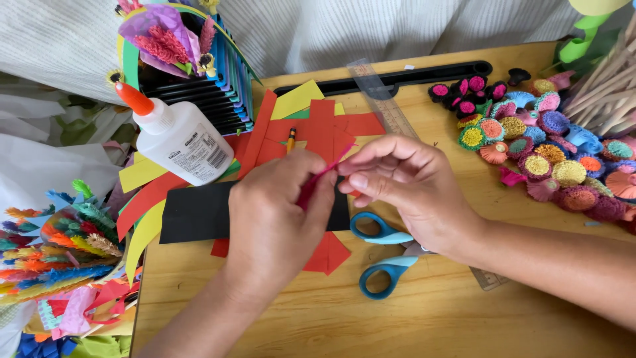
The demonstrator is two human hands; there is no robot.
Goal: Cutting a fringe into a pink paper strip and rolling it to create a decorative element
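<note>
Left of centre, the left hand [275, 212] pinches a thin pink strip [317, 180] above the black sheet [195, 212]; the right hand [404, 185] nips its upper end, fingertips together. It looks light, limp and tearable, best gripped near the ends.

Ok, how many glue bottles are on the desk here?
1. The white glue bottle with an orange cap lies tilted at upper left, on the coloured paper sheets. Others could be hidden behind the paper crafts.
</note>
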